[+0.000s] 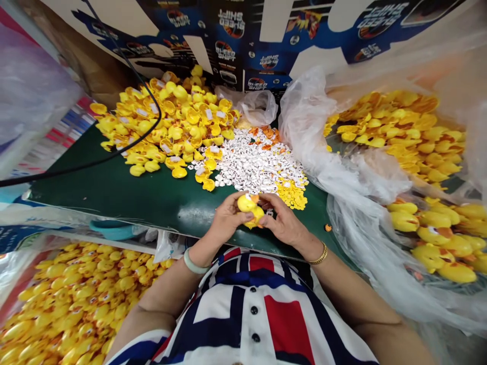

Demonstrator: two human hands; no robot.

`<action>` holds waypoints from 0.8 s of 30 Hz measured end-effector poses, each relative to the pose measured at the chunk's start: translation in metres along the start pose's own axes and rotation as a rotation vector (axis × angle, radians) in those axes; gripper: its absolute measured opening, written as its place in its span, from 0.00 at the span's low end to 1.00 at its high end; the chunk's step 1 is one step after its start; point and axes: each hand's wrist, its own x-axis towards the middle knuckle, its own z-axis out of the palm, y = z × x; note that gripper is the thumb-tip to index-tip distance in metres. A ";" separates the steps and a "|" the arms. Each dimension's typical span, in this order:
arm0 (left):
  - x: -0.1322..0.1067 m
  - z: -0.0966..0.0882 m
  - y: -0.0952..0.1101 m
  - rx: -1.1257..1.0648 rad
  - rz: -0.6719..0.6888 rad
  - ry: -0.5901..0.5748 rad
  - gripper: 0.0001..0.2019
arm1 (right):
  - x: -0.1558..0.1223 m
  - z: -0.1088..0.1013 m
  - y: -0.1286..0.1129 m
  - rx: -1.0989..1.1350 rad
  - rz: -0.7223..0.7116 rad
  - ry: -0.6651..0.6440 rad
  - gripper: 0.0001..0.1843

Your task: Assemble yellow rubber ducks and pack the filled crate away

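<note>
A small yellow toy duck [249, 205] with an orange beak is held between my two hands, just above the near edge of the green table. My left hand [229, 215] pinches it from the left, thumb in front. From the right, my right hand [282, 219] closes its thumb and fingers on the same duck. Right beyond my fingers lies a heap of small white eye pieces [258, 159]. Small flat yellow pieces [292, 192] and orange pieces [266, 134] lie along its edges.
Yellow duck shells [171, 116] are heaped at the back left, with a black cable [140, 139] hanging across them. Clear plastic bags [315, 132] hold more yellow parts [399, 132] on the right. Many ducks [87, 289] fill a container at lower left. Printed cardboard [243, 45] stands behind.
</note>
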 end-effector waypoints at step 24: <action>0.011 0.029 0.006 -0.320 -0.141 0.284 0.18 | -0.012 0.027 -0.019 -0.595 -0.228 0.065 0.28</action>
